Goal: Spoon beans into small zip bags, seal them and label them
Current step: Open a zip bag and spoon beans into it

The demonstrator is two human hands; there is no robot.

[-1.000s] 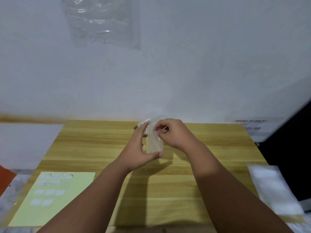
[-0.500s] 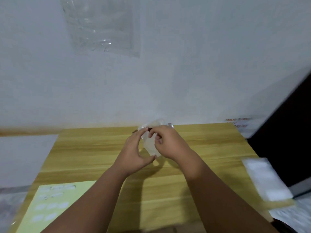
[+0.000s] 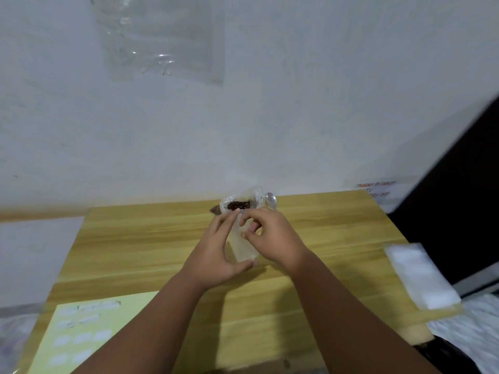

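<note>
Both hands hold a small clear zip bag point(image 3: 243, 249) upright above the middle of the wooden table point(image 3: 324, 238). My left hand point(image 3: 218, 255) grips its left edge and bottom corner. My right hand point(image 3: 270, 238) pinches its upper right edge. Behind the hands, at the table's far edge, lies a clear bag of brown beans point(image 3: 239, 205) with a metal spoon point(image 3: 270, 199) beside it. A yellow sheet of white labels point(image 3: 81, 338) lies at the near left.
A stack of clear zip bags point(image 3: 421, 276) lies on the table's right edge. A white wall with a plastic sheet point(image 3: 162, 39) taped to it rises behind the table. A dark panel point(image 3: 459, 198) stands at the right.
The camera tilted, and the bean bag and spoon behind my hands came into sight. My hands keep hold of the small bag, and my right fingers shifted along its top edge.
</note>
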